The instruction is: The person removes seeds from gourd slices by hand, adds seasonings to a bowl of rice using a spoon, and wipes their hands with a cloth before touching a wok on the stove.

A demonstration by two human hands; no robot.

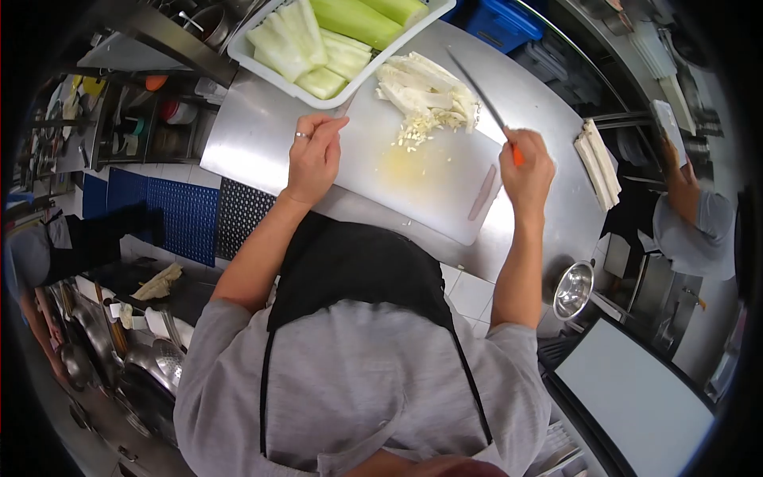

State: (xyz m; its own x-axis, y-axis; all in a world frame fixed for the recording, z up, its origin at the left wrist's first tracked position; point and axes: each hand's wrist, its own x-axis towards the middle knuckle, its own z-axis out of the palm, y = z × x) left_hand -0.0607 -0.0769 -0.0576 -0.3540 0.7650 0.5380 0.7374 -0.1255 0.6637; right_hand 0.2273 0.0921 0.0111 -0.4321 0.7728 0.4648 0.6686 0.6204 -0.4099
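Note:
My right hand (528,171) is wrapped round the orange handle of a knife (481,94), its blade pointing up and away over the steel table. At the left edge of the white cutting board (433,187), my left hand (316,155) has its fingers curled together, with a ring on one; whether it holds anything is hidden. Pale pulp strips (425,83) lie on the board's far part, with scattered seeds (415,131) on their near side. Beyond my left hand a white tub (318,102) holds pale and green vegetable pieces (358,22).
The steel table (258,119) has a folded cloth (596,165) at its right edge. A metal bowl (573,291) is lower right. Blue crates (501,25) stand beyond. One person (695,215) works at far right, another (36,254) at far left.

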